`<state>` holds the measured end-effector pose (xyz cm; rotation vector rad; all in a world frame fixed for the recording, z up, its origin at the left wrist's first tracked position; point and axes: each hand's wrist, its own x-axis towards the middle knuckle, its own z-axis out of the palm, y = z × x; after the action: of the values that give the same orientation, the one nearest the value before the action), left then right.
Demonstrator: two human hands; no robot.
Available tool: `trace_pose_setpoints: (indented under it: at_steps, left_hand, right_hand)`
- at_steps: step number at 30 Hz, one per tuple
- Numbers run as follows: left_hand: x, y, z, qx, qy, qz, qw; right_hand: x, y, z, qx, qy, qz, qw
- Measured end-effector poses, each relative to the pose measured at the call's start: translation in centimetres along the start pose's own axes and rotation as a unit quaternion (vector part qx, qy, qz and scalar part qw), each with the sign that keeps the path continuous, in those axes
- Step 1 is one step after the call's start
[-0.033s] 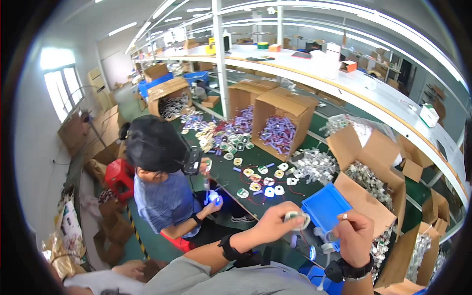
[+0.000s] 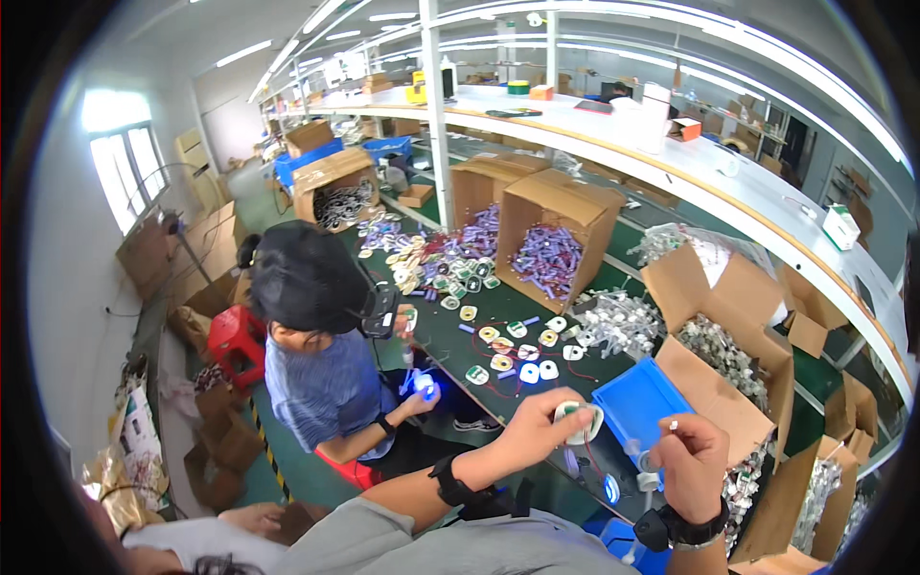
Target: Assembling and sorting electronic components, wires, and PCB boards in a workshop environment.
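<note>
My left hand [image 2: 544,427] is closed, pinching a small white and green circuit board [image 2: 578,423] between thumb and fingers. Thin wires run down from the board, and a purple cylindrical battery [image 2: 571,462] hangs near it. Below them, a blue light [image 2: 611,489] glows at the table edge. My right hand [image 2: 694,467] is closed beside the blue tray [image 2: 640,407]; a tiny white piece [image 2: 674,425] shows at its fingertips, too small to name. A clear and white plastic part [image 2: 644,468] sits left of that hand, and I cannot tell whether the hand touches it.
Several round boards [image 2: 502,362] lie on the green table, with piles of purple batteries beyond. A carton of batteries [image 2: 546,259] and an open carton of small parts [image 2: 724,355] stand around it. At left a co-worker [image 2: 321,374] holds a glowing blue piece [image 2: 423,383].
The board in my left hand has turned to show more of its face. The whole view has shifted slightly. My right hand holds nearly the same pose.
</note>
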<state>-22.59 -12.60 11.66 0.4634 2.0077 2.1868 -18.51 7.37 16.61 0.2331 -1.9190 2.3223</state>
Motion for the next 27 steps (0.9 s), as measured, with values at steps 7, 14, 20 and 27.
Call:
trace_pose_setpoints:
  at_steps: [7, 14, 20, 27]
  left_hand:
    - [0.0, -0.8, 2.0, -0.164, 0.012, -0.053, 0.985]
    - [-1.0, 0.3, 3.6, -0.205, -0.008, -0.061, 0.977]
    - [-0.5, 0.0, 3.6, -0.229, 0.043, -0.012, 0.973]
    - [0.6, -0.1, 5.8, -0.262, 0.026, -0.054, 0.963]
  right_hand:
    - [-0.3, 2.6, -0.1, -0.187, -0.039, -0.098, 0.977]
    - [-1.9, 2.8, 0.1, -0.130, 0.027, -0.051, 0.990]
    - [0.1, 3.2, 0.4, -0.312, -0.004, -0.217, 0.925]
    - [-0.4, 4.0, -1.2, -0.289, 0.062, -0.223, 0.929]
